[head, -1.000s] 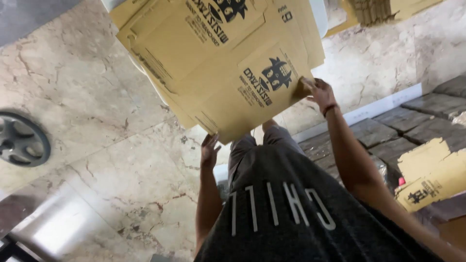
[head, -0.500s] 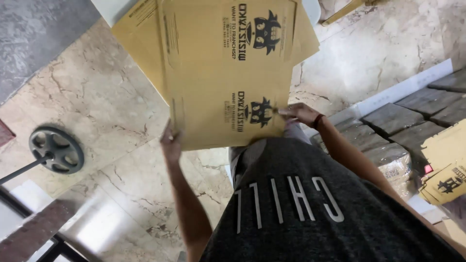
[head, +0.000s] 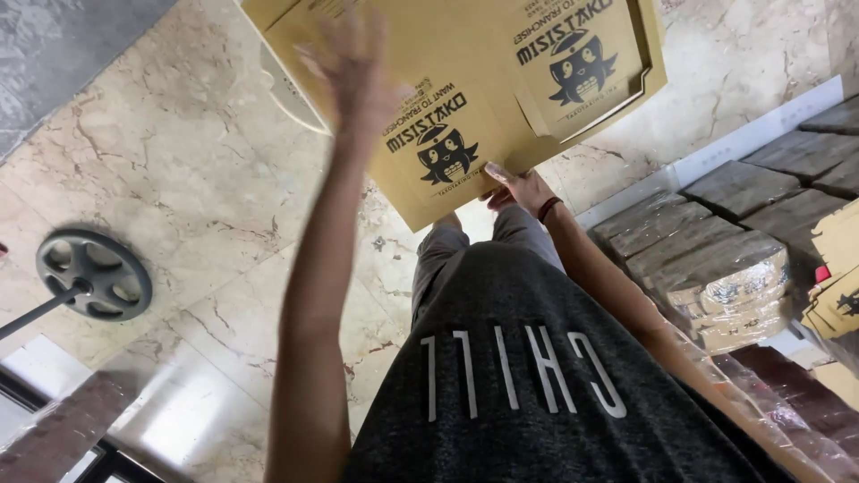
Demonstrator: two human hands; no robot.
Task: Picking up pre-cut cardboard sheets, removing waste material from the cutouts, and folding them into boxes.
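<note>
A flat, unfolded brown cardboard box blank (head: 501, 98) with dark printed logos hangs in front of me over the marble floor. My right hand (head: 519, 188) grips its lower edge from underneath. My left hand (head: 353, 76) is raised in front of the cardboard's left part, blurred, with its fingers spread; I cannot tell if it touches the sheet. My dark grey shirt with white letters fills the bottom of the view.
Beige marble floor (head: 179, 179) lies below. A round dark weight plate on a bar (head: 89, 273) sits at the left. Wrapped bundles of flat cardboard (head: 725, 277) are stacked at the right, with another brown blank (head: 837, 286) at the right edge.
The cardboard has turned and moved up and to the right. My left hand let go of its lower left edge and rose with spread fingers. My right hand stays on the lower edge.
</note>
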